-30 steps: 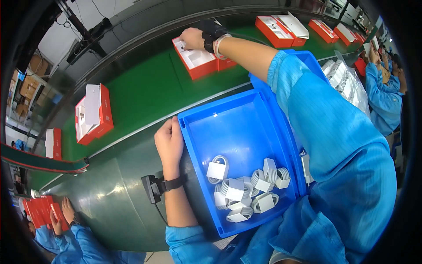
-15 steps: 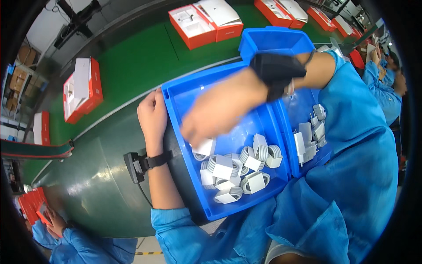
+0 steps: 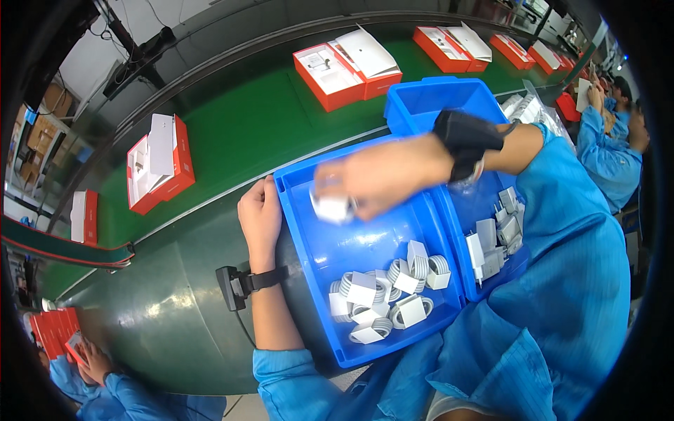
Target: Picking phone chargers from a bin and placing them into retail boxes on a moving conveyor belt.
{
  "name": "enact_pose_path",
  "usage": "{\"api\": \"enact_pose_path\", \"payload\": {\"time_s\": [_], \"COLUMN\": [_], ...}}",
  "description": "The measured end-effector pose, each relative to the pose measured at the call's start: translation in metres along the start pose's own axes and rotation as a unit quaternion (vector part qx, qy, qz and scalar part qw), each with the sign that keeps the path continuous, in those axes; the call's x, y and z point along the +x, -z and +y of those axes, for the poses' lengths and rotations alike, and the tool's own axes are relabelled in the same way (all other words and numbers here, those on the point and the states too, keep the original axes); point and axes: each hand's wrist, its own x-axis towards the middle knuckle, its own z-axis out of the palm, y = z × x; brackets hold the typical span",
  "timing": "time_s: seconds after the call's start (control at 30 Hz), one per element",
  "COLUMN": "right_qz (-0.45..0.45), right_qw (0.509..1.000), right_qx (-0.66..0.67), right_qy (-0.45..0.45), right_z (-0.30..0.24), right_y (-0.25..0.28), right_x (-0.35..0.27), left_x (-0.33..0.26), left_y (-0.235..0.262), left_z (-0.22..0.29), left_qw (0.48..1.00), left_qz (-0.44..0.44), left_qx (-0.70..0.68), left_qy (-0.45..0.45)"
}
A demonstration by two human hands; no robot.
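- The right hand [image 3: 382,179], blurred, hovers over a blue bin [image 3: 365,245] — fingers pinched around a small white coiled cable [image 3: 332,208], apparently just picked.
- The left hand [image 3: 260,214] rests loosely curled on the bin's near-left rim, seemingly to steady it.
- More white cable bundles [image 3: 386,298] lie below the right hand.
- An open red box [image 3: 347,67] sits on the green conveyor [image 3: 239,133] beyond both hands.
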Motion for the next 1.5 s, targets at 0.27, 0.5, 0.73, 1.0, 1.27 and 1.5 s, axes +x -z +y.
{"api": "enact_pose_path", "payload": {"time_s": [0.27, 0.5, 0.73, 1.0, 1.27, 1.5], "right_qz": [0.167, 0.040, 0.100, 0.071, -0.093, -0.410], "right_qw": [0.943, 0.942, 0.950, 0.936, 0.966, 0.830], "right_qx": [-0.088, -0.029, -0.010, -0.066, 0.081, 0.095], "right_qy": [-0.276, -0.332, -0.296, -0.339, -0.226, -0.365], "right_z": [0.184, 0.221, 0.260, 0.192, 0.054, 0.006], "right_y": [0.057, 0.057, 0.031, 0.047, 0.074, -0.023], "right_x": [-0.012, -0.014, -0.022, -0.048, -0.142, -0.232], "left_x": [-0.002, 0.000, 0.003, 0.002, 0.002, 0.001], "left_y": [-0.002, -0.004, -0.004, -0.010, -0.003, -0.010], "left_z": [0.003, 0.005, 0.007, -0.011, -0.022, -0.007], "left_qw": [1.000, 1.000, 1.000, 0.998, 0.986, 0.981], "left_qz": [-0.002, -0.002, -0.001, -0.026, -0.041, -0.075], "left_qx": [0.005, -0.015, -0.003, -0.063, -0.162, -0.176], "left_qy": [-0.002, 0.008, -0.005, -0.016, 0.018, 0.025]}}
